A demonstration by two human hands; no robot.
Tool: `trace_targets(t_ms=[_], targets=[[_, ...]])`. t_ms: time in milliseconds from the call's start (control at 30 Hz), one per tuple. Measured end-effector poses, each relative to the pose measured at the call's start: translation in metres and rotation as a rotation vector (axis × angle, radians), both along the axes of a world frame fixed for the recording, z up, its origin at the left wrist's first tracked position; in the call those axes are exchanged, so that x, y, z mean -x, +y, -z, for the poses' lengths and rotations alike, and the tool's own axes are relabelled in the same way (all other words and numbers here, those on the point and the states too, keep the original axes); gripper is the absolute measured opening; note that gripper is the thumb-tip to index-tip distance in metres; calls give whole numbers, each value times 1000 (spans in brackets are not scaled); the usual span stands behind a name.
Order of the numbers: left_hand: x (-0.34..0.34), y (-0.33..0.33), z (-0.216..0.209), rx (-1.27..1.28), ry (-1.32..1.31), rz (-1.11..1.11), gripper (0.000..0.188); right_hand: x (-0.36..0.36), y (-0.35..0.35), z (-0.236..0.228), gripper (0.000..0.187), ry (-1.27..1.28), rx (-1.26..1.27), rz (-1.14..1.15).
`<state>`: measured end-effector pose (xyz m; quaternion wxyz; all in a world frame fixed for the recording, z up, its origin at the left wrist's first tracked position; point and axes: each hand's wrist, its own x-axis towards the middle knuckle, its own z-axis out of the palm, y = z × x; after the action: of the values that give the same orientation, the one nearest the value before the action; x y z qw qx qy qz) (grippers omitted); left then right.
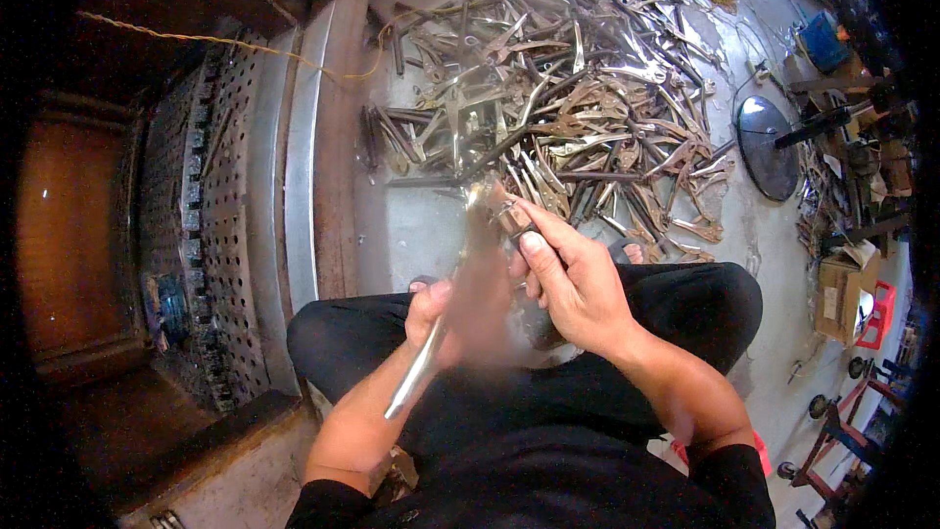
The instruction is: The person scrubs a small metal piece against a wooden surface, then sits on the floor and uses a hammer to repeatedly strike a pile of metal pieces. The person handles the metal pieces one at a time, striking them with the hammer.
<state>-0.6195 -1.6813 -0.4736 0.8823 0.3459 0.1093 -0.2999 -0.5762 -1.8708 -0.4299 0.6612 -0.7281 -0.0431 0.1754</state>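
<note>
My left hand [428,313] is closed around a pair of locking pliers [416,372], their shiny handle slanting down toward my left forearm. A hazy blur covers the middle of the pliers and part of that hand. At the upper end, my right hand [578,284] pinches a small brown metal piece [515,220] between thumb and fingers. Whether this piece belongs to the pliers, I cannot tell. Both hands are in front of my body, between my spread knees. Beyond them a large heap of metal pliers and handle parts [563,137] covers the floor.
To the left stands a metal frame with a perforated panel [230,167]; a yellow cord [245,51] stretches across it. A round dark disc on a stand [766,149] is right of the heap. Further right are a cardboard box [842,299] and a red stool [878,313].
</note>
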Motion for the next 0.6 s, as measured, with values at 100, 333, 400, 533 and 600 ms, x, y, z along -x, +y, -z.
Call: trace_targets(t_ms=[100,333,400,533,600], targets=[[1,-2,-3,-42,-40,22,87,1,0,-1,43,-28,0,18],[-1,-3,-7,-52,-138,89,109,5,-2,-2,44,-93,42,12],[-2,-10,-13,-87,-144,81,115,6,-4,-1,44,-99,46,5],[0,-12,-8,-93,-191,55,114,8,-5,0,44,-60,16,-2],[2,-12,-10,-92,-170,70,113,7,-5,-3,44,-15,0,-12]])
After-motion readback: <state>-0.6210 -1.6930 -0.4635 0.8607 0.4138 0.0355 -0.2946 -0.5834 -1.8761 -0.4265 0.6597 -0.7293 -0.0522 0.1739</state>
